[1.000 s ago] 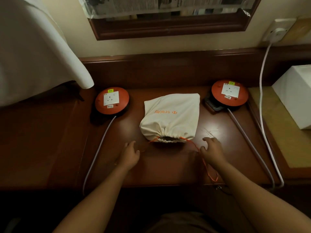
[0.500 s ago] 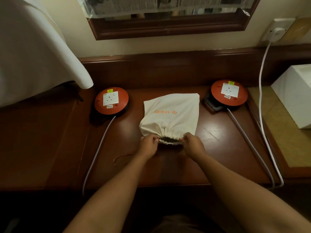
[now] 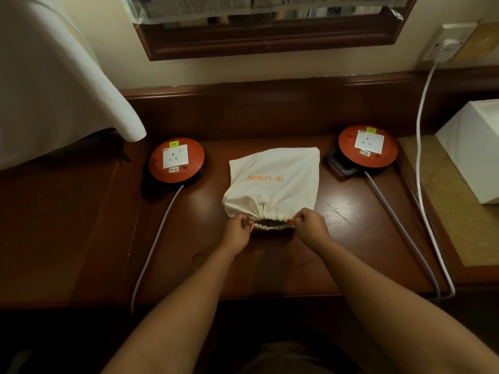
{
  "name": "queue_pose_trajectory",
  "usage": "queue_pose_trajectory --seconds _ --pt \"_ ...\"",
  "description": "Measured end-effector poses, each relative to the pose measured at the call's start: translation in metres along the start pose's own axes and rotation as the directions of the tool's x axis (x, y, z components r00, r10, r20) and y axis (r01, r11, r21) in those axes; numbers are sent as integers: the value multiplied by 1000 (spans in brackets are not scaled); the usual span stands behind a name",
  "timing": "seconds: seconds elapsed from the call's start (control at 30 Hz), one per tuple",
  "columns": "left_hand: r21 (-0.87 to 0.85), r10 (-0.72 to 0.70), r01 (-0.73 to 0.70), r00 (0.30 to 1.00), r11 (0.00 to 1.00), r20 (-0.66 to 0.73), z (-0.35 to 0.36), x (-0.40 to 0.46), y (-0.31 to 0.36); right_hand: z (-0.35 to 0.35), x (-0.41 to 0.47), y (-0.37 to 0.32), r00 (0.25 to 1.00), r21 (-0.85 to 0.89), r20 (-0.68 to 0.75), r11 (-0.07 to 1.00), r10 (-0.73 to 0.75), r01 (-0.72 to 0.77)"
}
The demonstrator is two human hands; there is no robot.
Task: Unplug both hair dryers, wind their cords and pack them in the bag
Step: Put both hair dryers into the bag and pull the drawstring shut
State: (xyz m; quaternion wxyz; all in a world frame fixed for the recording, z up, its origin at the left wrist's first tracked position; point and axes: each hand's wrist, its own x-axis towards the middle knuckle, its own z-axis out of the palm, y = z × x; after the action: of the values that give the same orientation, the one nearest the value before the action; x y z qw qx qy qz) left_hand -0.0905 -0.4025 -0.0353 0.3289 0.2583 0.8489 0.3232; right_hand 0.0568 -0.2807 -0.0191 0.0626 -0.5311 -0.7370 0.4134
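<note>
On the dark wooden desk (image 3: pixel 270 268), dead centre from where I watch, lies the cream cloth bag (image 3: pixel 272 182), flat on its side with its gathered mouth pointing toward me at six o'clock and orange lettering across its upper face. My left hand (image 3: pixel 239 233) sits at the seven o'clock corner of that mouth, fingers curled in and pinching the gathered hem where an orange drawstring (image 3: pixel 252 225) shows; my right hand (image 3: pixel 310 225) mirrors it at the five o'clock corner, fingers likewise curled tight on the hem and a bit of the same orange cord. Between the two hands the opening shows as a narrow dark slit, and I cannot tell what lies inside the bag. At ten o'clock from the bag stands a round orange extension reel (image 3: pixel 176 160) with a white socket on top, its pale cable (image 3: pixel 156 244) running off toward the near edge of the desk. At two o'clock a second orange reel (image 3: pixel 368 145) sits beside the bag, its own cable trailing toward four o'clock. Farther off at one o'clock a white plug (image 3: pixel 445 49) sits in a wall socket, a white cord (image 3: pixel 420 157) dropping from it. A white box (image 3: pixel 472 149) rests at three o'clock, and white cloth (image 3: pixel 54 76) hangs at ten o'clock above the desk.
</note>
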Motion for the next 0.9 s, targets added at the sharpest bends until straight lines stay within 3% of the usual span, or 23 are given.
queue_pose_trajectory --seconds 0.17,0.43,0.73,0.9 --pt "-42 -17 21 995 999 102 3 4 -6 -3 4 0 999 73 44 997 18 -21" --pt "173 84 -83 996 982 -1 9 9 -6 -6 4 3 996 120 82 992 32 -42" --pt "154 159 -152 987 976 -33 5 4 -2 -12 3 -4 984 233 148 963 101 -134" --pt "198 111 -87 987 976 -113 -3 3 3 -9 3 -3 986 234 119 962 116 -141"
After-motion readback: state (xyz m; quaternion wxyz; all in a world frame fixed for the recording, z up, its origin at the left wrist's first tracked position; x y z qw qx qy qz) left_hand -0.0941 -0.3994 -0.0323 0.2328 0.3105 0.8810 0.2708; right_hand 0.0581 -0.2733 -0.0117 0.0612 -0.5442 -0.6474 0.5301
